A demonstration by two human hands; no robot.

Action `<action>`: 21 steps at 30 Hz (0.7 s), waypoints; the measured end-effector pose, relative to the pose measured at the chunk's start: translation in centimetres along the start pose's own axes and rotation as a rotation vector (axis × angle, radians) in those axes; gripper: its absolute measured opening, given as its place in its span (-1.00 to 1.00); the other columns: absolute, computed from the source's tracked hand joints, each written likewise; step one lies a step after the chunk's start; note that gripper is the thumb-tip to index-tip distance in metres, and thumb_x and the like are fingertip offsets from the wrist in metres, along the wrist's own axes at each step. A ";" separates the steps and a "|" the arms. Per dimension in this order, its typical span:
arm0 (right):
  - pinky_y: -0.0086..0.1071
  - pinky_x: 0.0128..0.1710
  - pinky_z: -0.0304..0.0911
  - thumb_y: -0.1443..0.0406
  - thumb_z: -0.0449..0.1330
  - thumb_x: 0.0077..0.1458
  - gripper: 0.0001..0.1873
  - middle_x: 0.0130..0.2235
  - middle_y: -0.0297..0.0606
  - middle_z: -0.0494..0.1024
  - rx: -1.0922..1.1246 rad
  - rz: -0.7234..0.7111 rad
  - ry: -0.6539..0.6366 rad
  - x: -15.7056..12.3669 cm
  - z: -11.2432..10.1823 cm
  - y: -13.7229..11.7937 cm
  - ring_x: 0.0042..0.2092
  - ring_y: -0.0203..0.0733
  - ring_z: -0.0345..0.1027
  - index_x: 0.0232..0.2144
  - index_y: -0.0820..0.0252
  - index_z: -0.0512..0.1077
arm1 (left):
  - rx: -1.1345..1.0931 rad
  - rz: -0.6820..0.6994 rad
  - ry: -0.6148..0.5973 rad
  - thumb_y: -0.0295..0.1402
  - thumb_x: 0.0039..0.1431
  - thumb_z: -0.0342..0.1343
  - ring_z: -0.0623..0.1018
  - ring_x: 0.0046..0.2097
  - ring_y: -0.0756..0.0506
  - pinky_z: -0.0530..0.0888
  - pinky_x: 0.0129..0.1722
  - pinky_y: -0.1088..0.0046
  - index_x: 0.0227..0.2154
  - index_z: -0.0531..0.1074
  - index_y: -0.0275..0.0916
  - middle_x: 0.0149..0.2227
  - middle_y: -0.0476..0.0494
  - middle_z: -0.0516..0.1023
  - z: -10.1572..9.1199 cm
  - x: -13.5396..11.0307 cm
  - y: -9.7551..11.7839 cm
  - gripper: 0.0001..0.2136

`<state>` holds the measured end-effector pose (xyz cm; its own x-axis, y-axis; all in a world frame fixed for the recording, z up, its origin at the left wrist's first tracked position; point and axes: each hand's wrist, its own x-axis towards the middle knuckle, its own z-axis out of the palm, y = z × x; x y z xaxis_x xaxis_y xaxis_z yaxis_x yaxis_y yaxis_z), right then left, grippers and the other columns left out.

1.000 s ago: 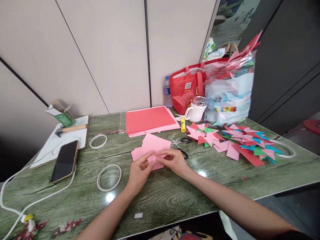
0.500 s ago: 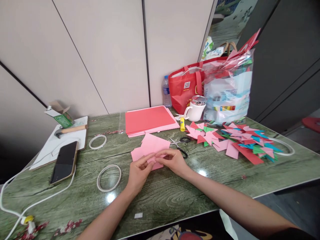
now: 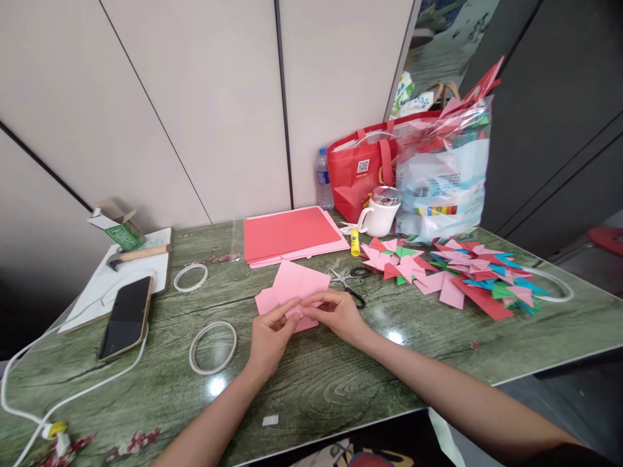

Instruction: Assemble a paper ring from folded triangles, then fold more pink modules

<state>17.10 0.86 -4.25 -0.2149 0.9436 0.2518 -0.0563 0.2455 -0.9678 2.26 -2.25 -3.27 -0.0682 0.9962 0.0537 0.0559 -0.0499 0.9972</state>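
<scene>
Left hand [image 3: 270, 334] and right hand [image 3: 335, 314] meet fingertip to fingertip, each grip seemingly pinched shut on the near edge of the pink paper [image 3: 299, 282], kept flat on the worktop [image 3: 341, 383] for support

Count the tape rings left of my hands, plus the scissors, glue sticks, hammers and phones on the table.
Tape rings: 2
Scissors: 1
Glue sticks: 1
Hammers: 1
Phones: 1
Total: 6
</scene>
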 end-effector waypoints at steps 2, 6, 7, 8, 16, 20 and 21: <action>-0.46 -0.48 0.32 0.23 0.30 -0.18 -0.84 -0.46 -0.28 0.56 0.007 0.007 0.001 0.0 0.0 0.0 -0.49 -0.31 0.37 -0.47 0.20 0.54 | 0.005 0.001 0.003 -0.32 -0.15 0.23 0.08 -0.56 0.09 0.05 -0.58 0.55 -0.25 0.55 -0.26 -0.61 0.05 0.25 0.0 0.0 0.0 -0.68; -0.46 -0.48 0.32 0.23 0.31 -0.19 -0.83 -0.46 -0.27 0.56 0.001 0.011 0.009 0.0 0.0 0.0 -0.50 -0.30 0.37 -0.48 0.20 0.55 | 0.008 0.001 0.010 -0.33 -0.16 0.23 0.04 -0.58 0.11 0.00 -0.60 0.55 -0.27 0.56 -0.28 -0.65 0.07 0.18 0.0 0.0 0.3 -0.69; -0.45 -0.49 0.32 0.22 0.31 -0.19 -0.83 -0.46 -0.26 0.57 -0.007 0.008 0.009 0.0 0.0 0.1 -0.50 -0.30 0.37 -0.48 0.20 0.55 | 0.009 0.003 0.012 -0.34 -0.16 0.23 0.02 -0.58 0.11 -0.01 -0.61 0.56 -0.27 0.56 -0.28 -0.66 0.09 0.15 0.1 -0.1 0.4 -0.69; -0.45 -0.49 0.33 0.21 0.31 -0.19 -0.82 -0.46 -0.26 0.57 -0.015 0.003 0.011 0.0 0.0 0.1 -0.50 -0.29 0.37 -0.49 0.20 0.55 | 0.010 0.005 0.013 -0.34 -0.17 0.23 0.01 -0.59 0.11 -0.02 -0.61 0.56 -0.28 0.56 -0.28 -0.67 0.10 0.12 0.1 0.0 0.5 -0.70; -0.44 -0.46 0.34 0.18 0.30 -0.19 -0.79 -0.45 -0.26 0.57 -0.002 0.001 0.018 -0.1 0.1 -0.2 -0.49 -0.30 0.37 -0.48 0.20 0.54 | 0.015 0.008 0.027 -0.34 -0.18 0.24 0.03 -0.58 0.11 0.00 -0.61 0.56 -0.29 0.57 -0.27 -0.65 0.08 0.18 0.1 -0.1 0.6 -0.70; -0.43 -0.49 0.33 0.18 0.29 -0.17 -0.80 -0.47 -0.27 0.55 -0.023 0.003 0.030 -0.1 0.2 -0.2 -0.51 -0.30 0.35 -0.49 0.19 0.54 | 0.013 0.011 0.018 -0.34 -0.17 0.24 0.06 -0.58 0.10 0.02 -0.60 0.56 -0.29 0.57 -0.27 -0.64 0.06 0.23 0.1 -0.1 0.7 -0.71; -0.43 -0.49 0.32 0.18 0.29 -0.17 -0.80 -0.48 -0.27 0.54 -0.024 0.003 0.028 -0.1 0.2 -0.2 -0.52 -0.30 0.35 -0.50 0.19 0.54 | 0.014 0.012 0.016 -0.33 -0.17 0.23 0.06 -0.58 0.10 0.02 -0.60 0.56 -0.29 0.57 -0.27 -0.64 0.05 0.24 0.1 -0.1 0.7 -0.71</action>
<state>16.95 0.64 -4.06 -0.1872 0.9503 0.2488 -0.0321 0.2472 -0.9684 2.38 -2.34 -2.63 -0.0831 0.9943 0.0670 0.0703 -0.0612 0.9956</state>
